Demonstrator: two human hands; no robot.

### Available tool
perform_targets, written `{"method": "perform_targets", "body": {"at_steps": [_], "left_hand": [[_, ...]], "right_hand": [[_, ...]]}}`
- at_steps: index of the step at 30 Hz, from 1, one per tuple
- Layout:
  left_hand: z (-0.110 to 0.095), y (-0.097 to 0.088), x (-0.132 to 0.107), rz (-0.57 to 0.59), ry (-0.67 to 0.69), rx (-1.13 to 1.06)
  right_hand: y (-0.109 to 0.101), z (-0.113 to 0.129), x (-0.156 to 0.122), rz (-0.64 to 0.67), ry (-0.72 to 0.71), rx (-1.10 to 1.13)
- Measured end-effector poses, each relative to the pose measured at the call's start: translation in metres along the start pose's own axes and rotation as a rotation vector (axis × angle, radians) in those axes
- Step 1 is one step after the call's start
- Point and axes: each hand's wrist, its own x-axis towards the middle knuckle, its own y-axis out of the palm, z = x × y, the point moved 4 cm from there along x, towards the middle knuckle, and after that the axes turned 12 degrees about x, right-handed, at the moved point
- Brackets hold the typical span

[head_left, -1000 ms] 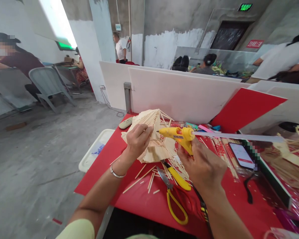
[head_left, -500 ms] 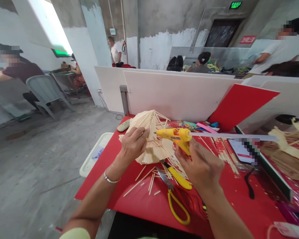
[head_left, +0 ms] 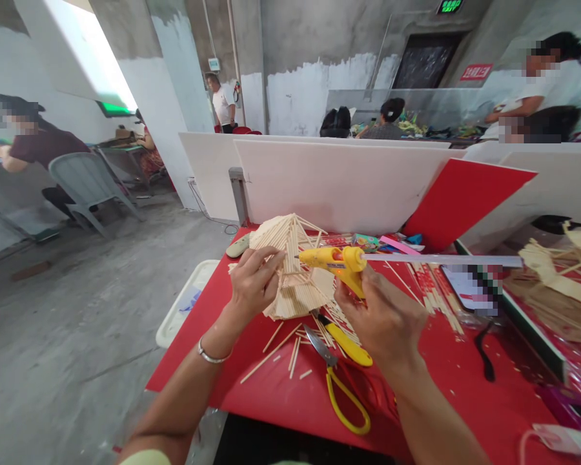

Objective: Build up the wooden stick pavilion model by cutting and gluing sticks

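A model building of pale wooden sticks (head_left: 297, 300), with a sloped, layered roof, stands on the red table. Against the left side of its roof, my left hand (head_left: 254, 281) has its fingers pinched together; what is between the fingertips is hidden. My right hand (head_left: 385, 316) is wrapped round the handle of a yellow glue gun (head_left: 336, 259). The nozzle points left, at the roof close to my left fingertips. A long translucent glue stick (head_left: 440, 259) sticks out of the gun's back. Below the model lie yellow-handled scissors (head_left: 332, 368) and a yellow-handled tool (head_left: 348, 345).
Loose sticks (head_left: 294, 355) are scattered over the red table (head_left: 266, 400). A phone (head_left: 467, 287) and bundled sticks (head_left: 436, 290) lie at the right, near another stick model (head_left: 556, 265). White boards (head_left: 339, 187) stand behind the table. Several people are in the background.
The view has shifted slightly. Both hands and the glue gun appear a little further left, the nozzle still beside the roof. A standing person at the right has lowered their head.
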Motion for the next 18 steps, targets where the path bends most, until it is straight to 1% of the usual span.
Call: {"method": "perform_targets", "body": {"at_steps": [7, 13, 18], "left_hand": [[0.001, 0.001, -0.003, -0.013, -0.025, -0.013], [0.001, 0.001, -0.004, -0.03, -0.03, -0.024], [0.001, 0.001, -0.006, -0.03, -0.019, -0.019]], "right_hand": [[0.008, 0.004, 0.001, 0.002, 0.042, 0.019], [0.017, 0.01, 0.004, 0.048, 0.039, 0.031], [0.019, 0.011, 0.005, 0.047, 0.024, 0.021]]}}
